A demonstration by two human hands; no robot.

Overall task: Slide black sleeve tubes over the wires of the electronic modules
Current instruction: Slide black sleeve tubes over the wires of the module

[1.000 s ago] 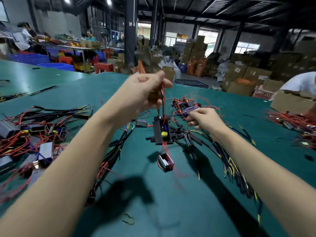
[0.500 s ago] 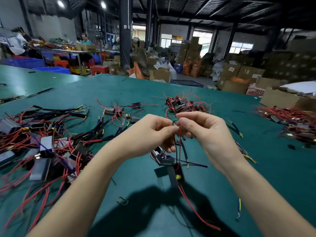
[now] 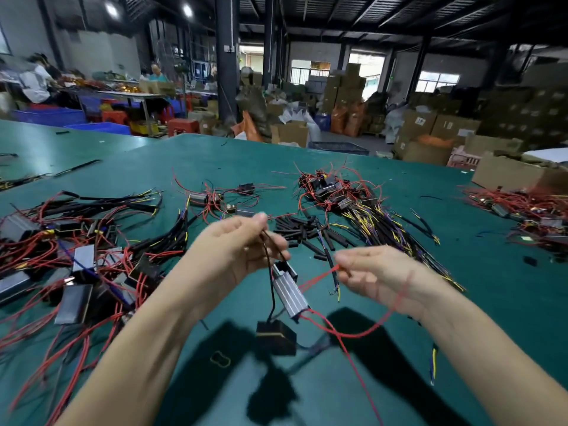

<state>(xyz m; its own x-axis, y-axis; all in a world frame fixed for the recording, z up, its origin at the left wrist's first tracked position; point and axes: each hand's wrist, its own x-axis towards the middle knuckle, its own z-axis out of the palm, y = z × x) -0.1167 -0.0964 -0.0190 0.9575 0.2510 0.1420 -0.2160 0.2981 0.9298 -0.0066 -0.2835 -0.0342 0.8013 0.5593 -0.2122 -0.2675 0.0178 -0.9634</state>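
Observation:
My left hand point(image 3: 236, 250) pinches thin black wires from which a silver module point(image 3: 289, 292) and a black box point(image 3: 276, 336) hang above the green table point(image 3: 461, 302). My right hand point(image 3: 372, 273) pinches the module's red wire point(image 3: 316, 279), pulled out to the right; the rest of it loops under my right wrist. A scatter of loose black sleeve tubes point(image 3: 302, 233) lies on the table just beyond my hands.
A heap of modules with red wires point(image 3: 70, 259) fills the left. Another pile of wired modules point(image 3: 347, 198) lies at the back centre, and one more point(image 3: 522, 210) at the right by a cardboard box point(image 3: 510, 173). A rubber band point(image 3: 220, 359) lies near me.
My hands were together at the wires half a second ago; now they have drawn apart, the right one pulling the red wire rightwards. The module hangs lower and turned.

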